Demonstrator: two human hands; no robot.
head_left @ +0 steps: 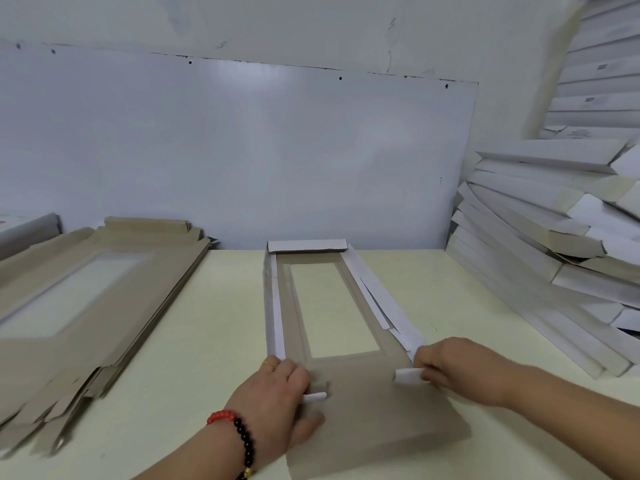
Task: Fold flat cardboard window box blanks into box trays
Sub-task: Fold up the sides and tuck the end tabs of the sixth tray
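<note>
Window box blank [343, 344], side walls raised, near edge cut off; left hand [277, 393] and right hand [453, 367] each pinch a white corner tab, fingertips hidden.

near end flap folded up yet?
No: the near end flap lies flat on the table, while the far end wall stands.
</note>
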